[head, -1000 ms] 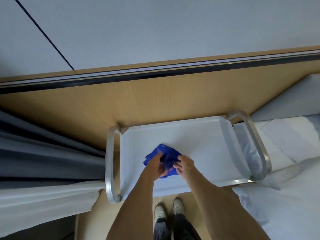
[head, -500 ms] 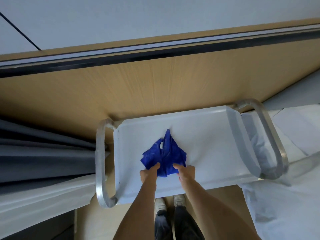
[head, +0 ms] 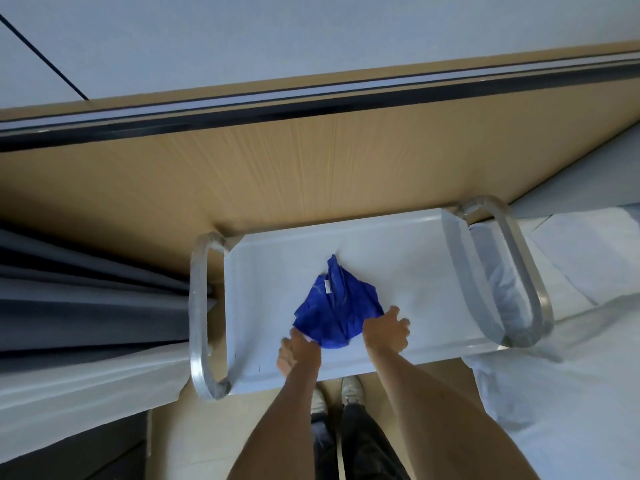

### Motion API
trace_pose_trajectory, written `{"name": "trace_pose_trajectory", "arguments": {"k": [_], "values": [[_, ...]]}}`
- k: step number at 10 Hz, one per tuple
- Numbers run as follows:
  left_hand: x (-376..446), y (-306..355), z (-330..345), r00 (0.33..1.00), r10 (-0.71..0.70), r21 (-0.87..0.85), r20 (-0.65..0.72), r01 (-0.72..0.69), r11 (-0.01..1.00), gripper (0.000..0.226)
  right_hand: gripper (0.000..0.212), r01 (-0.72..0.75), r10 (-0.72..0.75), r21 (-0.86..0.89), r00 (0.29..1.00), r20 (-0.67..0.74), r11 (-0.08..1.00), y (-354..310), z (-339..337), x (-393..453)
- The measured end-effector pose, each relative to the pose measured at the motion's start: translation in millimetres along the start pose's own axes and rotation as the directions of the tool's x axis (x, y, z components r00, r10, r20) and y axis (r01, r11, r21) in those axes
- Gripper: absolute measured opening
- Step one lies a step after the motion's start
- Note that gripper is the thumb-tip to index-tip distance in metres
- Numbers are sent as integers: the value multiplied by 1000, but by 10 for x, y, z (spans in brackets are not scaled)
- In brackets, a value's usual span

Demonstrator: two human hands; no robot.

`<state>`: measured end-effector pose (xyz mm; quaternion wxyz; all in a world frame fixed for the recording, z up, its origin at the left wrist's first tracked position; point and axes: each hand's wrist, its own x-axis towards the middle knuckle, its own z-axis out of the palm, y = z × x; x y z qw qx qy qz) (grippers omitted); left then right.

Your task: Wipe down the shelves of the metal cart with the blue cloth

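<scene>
No legible text anywhere; only a small white tag [head: 327, 286] on the blue cloth [head: 332, 313], blank or unreadable

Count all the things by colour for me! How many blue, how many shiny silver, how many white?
Blue: 1, the blue cloth
Silver: 2, left handle and right handle
White: 1, the cart's top shelf
Total: 4

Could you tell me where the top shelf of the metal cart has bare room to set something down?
Two bare patches show on the white top shelf: one between the crumpled blue cloth and the right tubular handle, one between cloth and left tubular handle. The near middle is crowded by the left hand and right hand.
</scene>
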<state>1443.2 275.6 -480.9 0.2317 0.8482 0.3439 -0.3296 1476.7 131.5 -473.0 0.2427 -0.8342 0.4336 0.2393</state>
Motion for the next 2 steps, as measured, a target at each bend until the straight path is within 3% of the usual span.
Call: {"name": "trace_pose_trajectory", "arguments": {"k": [1,2], "values": [[-131,35,-204,990,102,119,-101,-89,989,37,47,240,-251,-237,968,-15,942,-98,-110,-302],[-180,249,-475,946,288,240,-147,-248,939,41,47,447,-453,-314,889,58,837,-283,-192,-504]]}}
